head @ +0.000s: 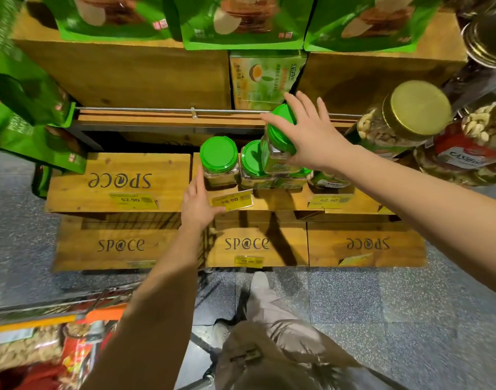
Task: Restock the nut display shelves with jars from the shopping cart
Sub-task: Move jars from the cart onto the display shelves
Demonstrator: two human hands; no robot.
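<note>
Head view: right hand [308, 136] grips the top jar [274, 159] from above; left hand [197, 204], fingers straight, rests by the end jar [220, 164]. Lower squarely onto jars beneath [252, 164].

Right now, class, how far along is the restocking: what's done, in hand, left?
Done: green-lidded clear plastic jars stand on the wooden crate. In hand: the right hand has its grip on another such jar above them; the left hand rests beside the end jar. Left: nut packs lie in the orange-handled shopping cart.

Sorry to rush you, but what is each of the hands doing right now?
Left hand: open, fingers straight, by the left jar.
Right hand: holding the raised jar by its lid.
</note>
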